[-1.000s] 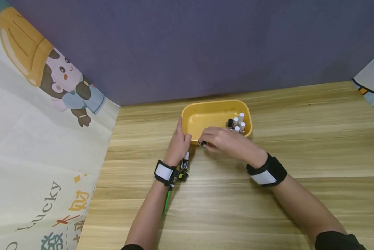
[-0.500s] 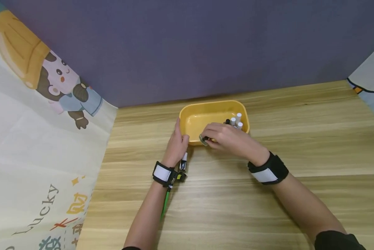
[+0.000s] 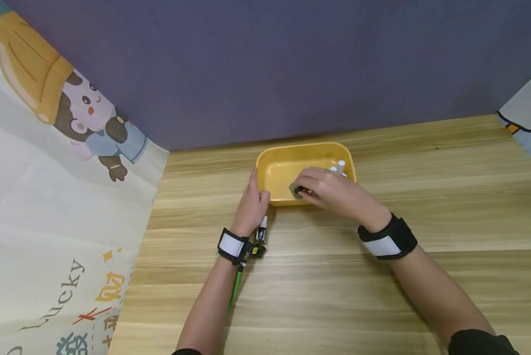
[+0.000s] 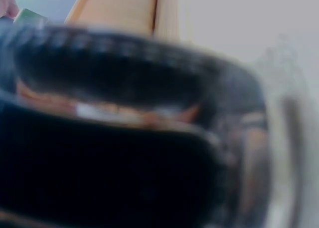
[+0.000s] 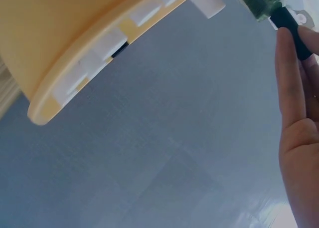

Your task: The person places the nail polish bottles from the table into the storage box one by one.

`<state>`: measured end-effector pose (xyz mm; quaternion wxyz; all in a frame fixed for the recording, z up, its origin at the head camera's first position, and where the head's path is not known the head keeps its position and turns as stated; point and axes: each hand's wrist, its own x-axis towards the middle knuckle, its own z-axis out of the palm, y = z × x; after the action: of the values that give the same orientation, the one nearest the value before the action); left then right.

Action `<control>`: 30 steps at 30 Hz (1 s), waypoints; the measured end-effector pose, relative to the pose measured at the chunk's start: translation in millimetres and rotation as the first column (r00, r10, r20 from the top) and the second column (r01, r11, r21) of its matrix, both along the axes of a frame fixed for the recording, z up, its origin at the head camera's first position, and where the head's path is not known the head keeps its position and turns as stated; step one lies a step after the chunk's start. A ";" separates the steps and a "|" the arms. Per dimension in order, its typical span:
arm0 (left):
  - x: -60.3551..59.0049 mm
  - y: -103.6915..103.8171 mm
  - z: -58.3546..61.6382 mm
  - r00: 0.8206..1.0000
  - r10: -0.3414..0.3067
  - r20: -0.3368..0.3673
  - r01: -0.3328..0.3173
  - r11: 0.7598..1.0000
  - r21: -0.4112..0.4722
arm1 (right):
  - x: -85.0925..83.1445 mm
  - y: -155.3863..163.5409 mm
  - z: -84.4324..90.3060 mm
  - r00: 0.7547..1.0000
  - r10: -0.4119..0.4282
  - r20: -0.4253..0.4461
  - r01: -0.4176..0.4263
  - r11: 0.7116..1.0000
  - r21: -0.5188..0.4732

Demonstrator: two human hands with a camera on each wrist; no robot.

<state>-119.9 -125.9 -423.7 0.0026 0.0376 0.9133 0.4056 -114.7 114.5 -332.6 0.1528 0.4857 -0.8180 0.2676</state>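
Note:
A yellow plastic bin [image 3: 305,147] stands on the wooden table. My left hand [image 3: 249,209] holds its near left corner, index finger along the left side and thumb at the front rim. My right hand [image 3: 338,195] is over the bin's front part, pinching a green nail polish bottle [image 5: 261,1] by its black cap [image 5: 294,33]. The glass end points left, inside the rim in the head view. White-capped nail polish bottles [image 3: 341,163] stand in the bin's right end, partly hidden by my right hand; their caps [image 5: 102,46] show above the rim in the right wrist view.
A dark nail polish bottle with a white cap [image 3: 261,233] lies on the table beside my left wrist; a blurred dark bottle [image 4: 109,173] fills most of the left wrist view. A purple-grey panel [image 3: 292,69] rises behind the bin, and a printed cloth [image 3: 70,207] hangs at left.
My right hand has moved the green nail polish bottle from the bin's front rim rightward and inward over the bin. My left hand keeps its hold on the corner.

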 end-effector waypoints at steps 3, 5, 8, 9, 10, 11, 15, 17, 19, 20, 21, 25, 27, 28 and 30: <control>-0.4 0.5 0.4 1.000 0.000 -0.003 0.000 1.000 0.001 | -2.5 3.2 -0.1 1.000 -0.006 -0.009 0.006 1.000 -0.003; -0.5 0.7 0.6 1.000 -0.002 -0.003 0.002 1.000 0.004 | -3.9 5.2 -0.5 1.000 -0.009 -0.012 0.009 1.000 -0.003; -0.5 1.1 0.7 1.000 -0.004 -0.002 0.004 1.000 0.007 | -5.4 7.7 -0.9 1.000 -0.016 -0.014 0.016 1.000 -0.001; -0.5 1.2 0.7 1.000 -0.005 0.000 0.005 1.000 0.007 | -5.8 8.5 -0.9 1.000 -0.020 -0.012 0.020 1.000 -0.001; -0.6 1.3 0.5 1.000 -0.005 -0.001 0.005 1.000 0.006 | -6.0 9.3 -0.8 1.000 -0.023 -0.009 0.023 1.000 -0.001; -0.4 1.4 0.3 1.000 -0.005 -0.003 0.005 1.000 0.008 | -6.1 10.1 -0.5 1.000 -0.027 -0.008 0.027 1.000 0.000; 1.4 1.2 -1.0 1.000 -0.001 -0.007 0.001 1.000 0.011 | -5.7 13.4 0.6 0.999 -0.043 0.005 0.043 0.999 0.003; 2.1 1.1 -1.7 1.000 0.001 -0.006 -0.001 1.000 0.010 | -5.6 14.9 1.2 0.999 -0.048 0.008 0.048 0.999 0.004; 2.5 1.0 -2.2 1.000 0.003 -0.002 -0.003 1.000 0.007 | -6.1 16.1 1.3 0.999 -0.052 0.007 0.052 0.999 -0.001; 2.3 1.0 -2.3 1.000 0.004 -0.001 -0.004 1.000 0.005 | -6.6 16.6 1.4 0.999 -0.051 0.006 0.051 0.999 -0.006; 2.2 1.0 -2.5 1.000 0.006 -0.002 -0.006 1.000 0.002 | -7.1 17.1 1.5 0.999 -0.050 0.002 0.050 0.999 -0.011; 1.8 0.8 -2.1 1.000 0.006 -0.001 -0.006 1.000 0.000 | -9.2 18.7 1.3 0.999 -0.050 -0.006 0.049 0.998 -0.029; 1.5 0.7 -1.8 1.000 0.004 0.001 -0.004 1.000 0.001 | -9.8 19.6 1.5 0.998 -0.055 -0.012 0.055 0.998 -0.036; 1.4 0.6 -1.6 1.000 0.002 0.001 -0.002 1.000 0.002 | -10.1 20.0 1.6 0.998 -0.059 -0.016 0.058 0.998 -0.038; 1.2 0.6 -1.3 1.000 0.000 -0.001 0.000 1.000 0.002 | -10.5 21.1 2.1 0.998 -0.065 -0.026 0.064 0.997 -0.045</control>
<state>-118.7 -125.3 -425.0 0.0022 0.0378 0.9129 0.4065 -125.2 135.6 -330.5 0.1831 0.4592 -0.8250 0.2738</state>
